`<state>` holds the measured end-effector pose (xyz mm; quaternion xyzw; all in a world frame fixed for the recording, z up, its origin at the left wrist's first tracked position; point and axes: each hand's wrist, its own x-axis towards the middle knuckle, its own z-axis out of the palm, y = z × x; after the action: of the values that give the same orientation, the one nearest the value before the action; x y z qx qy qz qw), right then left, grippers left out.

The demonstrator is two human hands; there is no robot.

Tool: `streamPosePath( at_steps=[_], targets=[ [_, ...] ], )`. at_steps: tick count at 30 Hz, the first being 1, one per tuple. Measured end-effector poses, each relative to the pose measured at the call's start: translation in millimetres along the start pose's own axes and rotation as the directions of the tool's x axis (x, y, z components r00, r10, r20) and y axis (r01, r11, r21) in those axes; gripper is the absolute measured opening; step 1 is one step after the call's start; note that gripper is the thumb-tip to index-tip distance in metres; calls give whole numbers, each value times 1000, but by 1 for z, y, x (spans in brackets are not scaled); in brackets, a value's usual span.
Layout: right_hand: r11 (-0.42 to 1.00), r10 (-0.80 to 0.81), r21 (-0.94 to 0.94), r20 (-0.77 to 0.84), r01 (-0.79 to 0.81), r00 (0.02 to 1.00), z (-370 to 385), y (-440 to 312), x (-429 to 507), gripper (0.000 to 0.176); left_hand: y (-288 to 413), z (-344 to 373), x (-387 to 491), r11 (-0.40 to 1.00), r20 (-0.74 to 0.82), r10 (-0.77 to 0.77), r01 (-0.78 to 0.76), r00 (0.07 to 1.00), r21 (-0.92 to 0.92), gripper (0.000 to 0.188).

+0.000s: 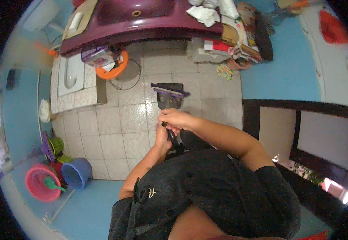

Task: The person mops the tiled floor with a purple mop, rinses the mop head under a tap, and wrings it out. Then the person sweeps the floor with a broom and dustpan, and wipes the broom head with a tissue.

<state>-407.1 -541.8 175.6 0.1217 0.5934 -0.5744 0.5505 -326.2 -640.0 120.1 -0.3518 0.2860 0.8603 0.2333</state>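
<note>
Both my hands are close together in front of my body. My right hand is closed around a dark handle whose round end points up at me. Directly beside it, my left hand grips a handle too; which handle belongs to which tool cannot be told. Past my hands, a purple broom head with a pale band lies across a black dustpan on the tiled floor. A few small yellowish bits show in the pan.
A maroon sink counter spans the far side. Below it stand an orange bin and a squat toilet on a raised step. Pink and blue basins are at left. A patterned packet lies on the floor.
</note>
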Motion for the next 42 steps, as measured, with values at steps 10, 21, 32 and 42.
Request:
streamPosePath(
  at_steps=[10, 21, 32, 42],
  targets=[
    [906, -116, 382, -189, 182, 975, -103, 56, -74, 17, -67, 83, 41, 957, 95, -262, 245, 960, 155, 42],
    [800, -205, 534, -187, 274, 961, -263, 78, -258, 37, -162, 231, 102, 836, -25, -517, 511, 855, 197, 25],
    [926, -157, 314, -186, 210, 970, -373, 43, -350, 27, -250, 358, 193, 873, 197, -485, 459, 852, 167, 37],
    [974, -53, 211, -135, 81, 989, -488, -3, -390, 28, -349, 470, 310, 851, 313, -461, 514, 830, -108, 31]
  ],
)
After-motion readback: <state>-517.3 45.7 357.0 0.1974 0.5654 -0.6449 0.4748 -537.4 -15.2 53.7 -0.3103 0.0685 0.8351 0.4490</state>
